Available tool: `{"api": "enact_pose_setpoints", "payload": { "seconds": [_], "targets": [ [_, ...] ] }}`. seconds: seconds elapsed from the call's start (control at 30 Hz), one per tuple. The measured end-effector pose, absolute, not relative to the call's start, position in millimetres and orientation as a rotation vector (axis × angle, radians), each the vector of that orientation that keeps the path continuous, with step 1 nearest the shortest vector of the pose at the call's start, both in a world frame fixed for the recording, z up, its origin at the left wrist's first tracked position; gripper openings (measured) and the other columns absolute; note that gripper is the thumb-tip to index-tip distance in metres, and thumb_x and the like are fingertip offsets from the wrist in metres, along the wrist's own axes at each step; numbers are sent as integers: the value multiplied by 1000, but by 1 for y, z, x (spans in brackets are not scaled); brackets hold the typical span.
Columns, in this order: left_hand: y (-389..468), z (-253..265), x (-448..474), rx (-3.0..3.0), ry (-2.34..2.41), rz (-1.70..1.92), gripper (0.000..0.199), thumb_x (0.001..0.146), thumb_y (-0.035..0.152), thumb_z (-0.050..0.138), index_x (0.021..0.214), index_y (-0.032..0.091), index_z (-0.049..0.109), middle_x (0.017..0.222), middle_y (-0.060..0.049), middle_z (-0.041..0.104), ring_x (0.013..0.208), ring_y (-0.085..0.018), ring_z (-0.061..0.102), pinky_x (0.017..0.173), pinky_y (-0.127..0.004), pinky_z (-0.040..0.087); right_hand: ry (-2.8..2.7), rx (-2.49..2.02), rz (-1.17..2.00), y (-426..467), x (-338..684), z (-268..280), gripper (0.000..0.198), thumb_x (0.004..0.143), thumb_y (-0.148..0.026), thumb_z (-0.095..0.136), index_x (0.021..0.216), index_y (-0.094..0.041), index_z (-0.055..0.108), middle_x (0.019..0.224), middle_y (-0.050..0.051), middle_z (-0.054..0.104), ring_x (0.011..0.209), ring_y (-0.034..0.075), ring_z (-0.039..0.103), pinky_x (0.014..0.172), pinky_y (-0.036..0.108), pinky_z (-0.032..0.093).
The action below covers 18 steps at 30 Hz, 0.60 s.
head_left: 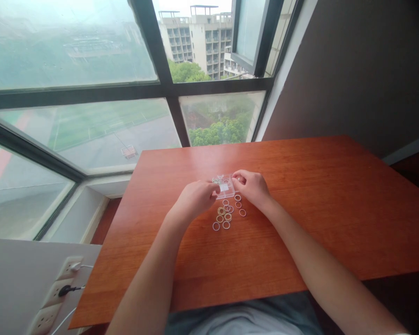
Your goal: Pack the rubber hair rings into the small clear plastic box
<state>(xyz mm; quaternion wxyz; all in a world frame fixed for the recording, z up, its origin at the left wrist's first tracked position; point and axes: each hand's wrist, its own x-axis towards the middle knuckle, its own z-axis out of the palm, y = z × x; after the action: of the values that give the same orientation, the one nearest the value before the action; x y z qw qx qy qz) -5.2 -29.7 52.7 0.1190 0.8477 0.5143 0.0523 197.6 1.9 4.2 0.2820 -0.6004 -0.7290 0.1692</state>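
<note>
A small clear plastic box (pixel 230 191) with a white label and small items inside sits on the wooden table between my two hands. My left hand (pixel 199 196) is closed, its thumb and fingers at the box's left side, gripping it there. At the box's right edge, my right hand (pixel 254 187) is pinched shut; what lies between the fingertips is too small to make out. Several pale and yellowish rings (pixel 228 217) lie loose on the table just in front of the box, some overlapping. A few more rings (pixel 238 204) form a short line below my right hand.
The reddish-brown table (pixel 321 204) reaches from my lap to the window (pixel 216 116). A dark wall (pixel 363 74) stands at the right. Power sockets (pixel 52 295) with plugged-in cords are on the low wall beside the table's left edge.
</note>
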Motion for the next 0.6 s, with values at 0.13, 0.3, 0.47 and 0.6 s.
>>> {"api": "enact_pose_setpoints", "payload": {
  "seconds": [0.13, 0.3, 0.47, 0.6],
  "targets": [
    [-35, 58, 1, 2505, 1478, 119, 20, 82, 19, 53, 93, 24, 70, 88, -4, 70, 70, -16, 61, 64, -24, 42, -1972, -1588, 442, -1, 210, 9, 19, 82, -31, 57, 91, -22, 71, 70, 0, 66, 63, 13, 57, 62, 24, 37],
    [-42, 55, 15, 2558, 1338, 11, 14, 83, 22, 57, 90, 23, 68, 87, -5, 70, 73, -17, 62, 64, -25, 43, -2040, -1577, 454, -3, 220, 13, 18, 82, -30, 58, 90, -22, 71, 66, -1, 65, 61, 13, 55, 60, 24, 35],
    [-44, 49, 22, 2581, 1356, -93, 13, 85, 25, 56, 91, 20, 66, 85, -7, 69, 73, -19, 64, 64, -26, 44, -2071, -1585, 476, -5, 219, 17, 17, 83, -30, 57, 89, -22, 71, 66, -1, 65, 61, 13, 56, 62, 23, 36],
    [-44, 51, 27, 2565, 1394, -131, 13, 86, 22, 53, 87, 19, 66, 86, -8, 69, 72, -19, 64, 64, -26, 44, -2107, -1589, 487, -7, 216, 21, 18, 84, -30, 56, 90, -23, 71, 69, 0, 67, 63, 13, 57, 62, 24, 37]
  ]
}}
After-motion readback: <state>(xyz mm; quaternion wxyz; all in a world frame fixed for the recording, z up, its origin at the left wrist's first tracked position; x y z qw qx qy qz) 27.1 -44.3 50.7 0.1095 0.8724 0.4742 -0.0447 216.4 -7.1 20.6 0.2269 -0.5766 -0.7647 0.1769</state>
